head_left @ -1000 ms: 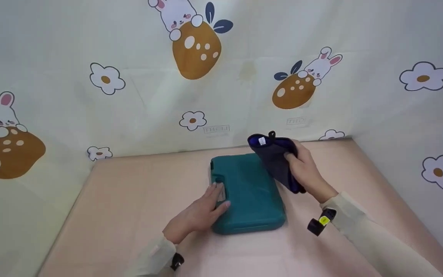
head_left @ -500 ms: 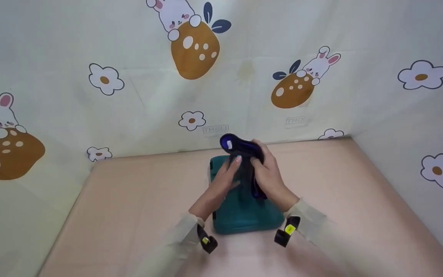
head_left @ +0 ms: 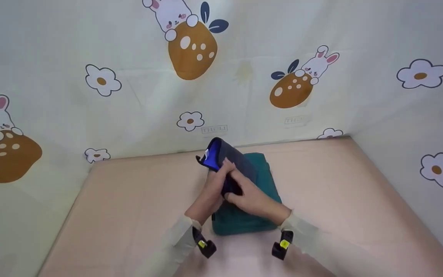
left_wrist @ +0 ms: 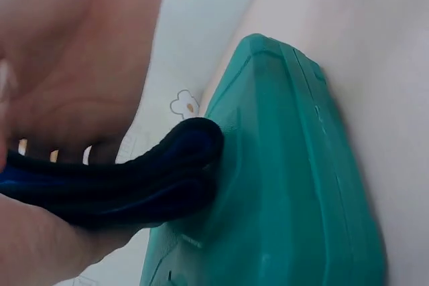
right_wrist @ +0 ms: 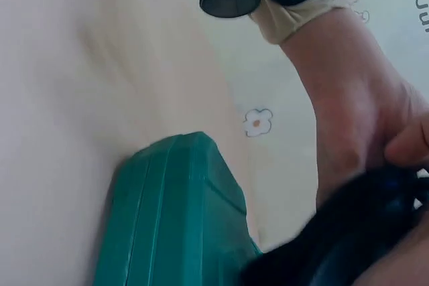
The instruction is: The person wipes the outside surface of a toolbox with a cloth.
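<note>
Over the green case, the left hand and right hand grip the dark cloth, fingers clamped on its folds. Folding looks partly done: it is doubled, its gaping end seemingly yet to be flattened.

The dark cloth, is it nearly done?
Already done: the dark cloth looks folded, its layers doubled. In hand: the left hand and right hand hold it over the green case. Still to do, probably: setting it down, since both hands hold it.
</note>
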Available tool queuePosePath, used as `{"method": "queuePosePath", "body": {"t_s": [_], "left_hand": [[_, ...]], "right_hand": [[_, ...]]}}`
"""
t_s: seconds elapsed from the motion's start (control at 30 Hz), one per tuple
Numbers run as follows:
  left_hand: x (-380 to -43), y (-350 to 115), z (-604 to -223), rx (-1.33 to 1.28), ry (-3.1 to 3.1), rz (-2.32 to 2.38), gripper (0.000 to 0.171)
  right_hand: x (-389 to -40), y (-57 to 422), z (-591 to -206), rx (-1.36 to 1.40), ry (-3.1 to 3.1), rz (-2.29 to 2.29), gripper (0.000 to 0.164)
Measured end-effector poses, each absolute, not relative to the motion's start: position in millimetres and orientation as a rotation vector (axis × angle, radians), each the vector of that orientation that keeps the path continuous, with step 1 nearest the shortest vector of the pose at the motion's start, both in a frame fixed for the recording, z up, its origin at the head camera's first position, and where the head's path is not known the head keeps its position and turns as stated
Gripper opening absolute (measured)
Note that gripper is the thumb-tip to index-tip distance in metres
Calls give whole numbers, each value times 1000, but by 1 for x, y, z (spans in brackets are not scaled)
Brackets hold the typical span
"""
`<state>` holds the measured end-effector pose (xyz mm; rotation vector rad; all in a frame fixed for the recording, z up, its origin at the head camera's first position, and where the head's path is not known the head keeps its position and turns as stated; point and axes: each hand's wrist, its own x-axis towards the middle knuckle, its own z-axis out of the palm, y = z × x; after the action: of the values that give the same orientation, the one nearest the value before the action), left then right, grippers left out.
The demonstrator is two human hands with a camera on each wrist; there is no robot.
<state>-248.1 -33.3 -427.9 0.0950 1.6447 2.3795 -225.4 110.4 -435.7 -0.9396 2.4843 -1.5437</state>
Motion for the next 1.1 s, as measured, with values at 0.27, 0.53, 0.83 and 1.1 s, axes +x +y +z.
{"method": "queuePosePath", "body": {"t_s": [0.27,0.53,0.83,1.1], "left_hand": [[-252,-74,-431,-32,1617,2351,73],[-265,-118,-422,-176,1743,2472,78],[-281,-138,-434,-376,2236,2278,70],[-304,-107,-467,-284,2405,2157,47]], "right_hand": [[-224,144,-447,-1048,2424,-1351,63],[-222,185,-476,-856,2643,-1151,80],[-219,199,-495,-691,2656,-1103,117],[-216,200,-498,-628,2599,-1161,135]]}}
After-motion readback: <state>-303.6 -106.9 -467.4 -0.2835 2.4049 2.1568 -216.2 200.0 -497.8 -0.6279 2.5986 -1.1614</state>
